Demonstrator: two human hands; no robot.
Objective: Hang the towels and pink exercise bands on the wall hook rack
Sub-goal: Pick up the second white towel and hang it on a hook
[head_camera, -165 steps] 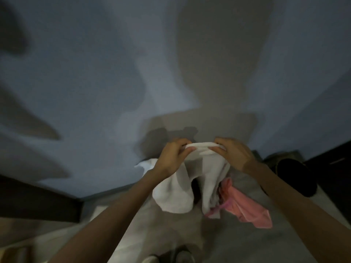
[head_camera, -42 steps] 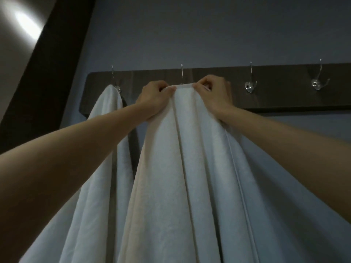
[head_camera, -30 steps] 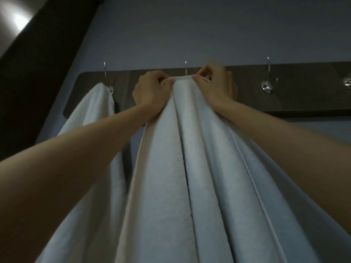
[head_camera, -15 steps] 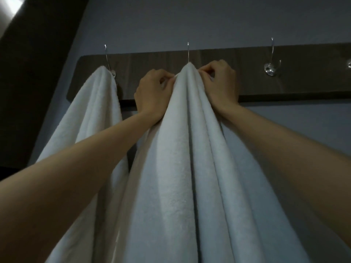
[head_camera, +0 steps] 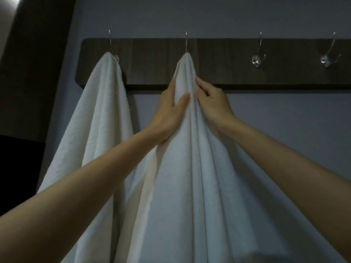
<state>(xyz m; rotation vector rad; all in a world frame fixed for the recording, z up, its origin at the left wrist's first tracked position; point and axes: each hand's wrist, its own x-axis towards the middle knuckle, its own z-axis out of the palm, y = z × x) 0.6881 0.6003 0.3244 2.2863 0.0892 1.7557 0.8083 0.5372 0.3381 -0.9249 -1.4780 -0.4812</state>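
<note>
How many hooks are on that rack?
4: leftmost hook holds the left towel, second hook the middle towel, third hook and fourth hook bare. More may hide off right.

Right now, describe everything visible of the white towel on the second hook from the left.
The white towel looks like thick terry cloth. Its gathered peak hangs on the second hook of the dark wooden rack, draping down in long folds past the frame's bottom. The left hand holds its left side, thumb across the front; the right hand touches its right folds with bent fingers.
</note>
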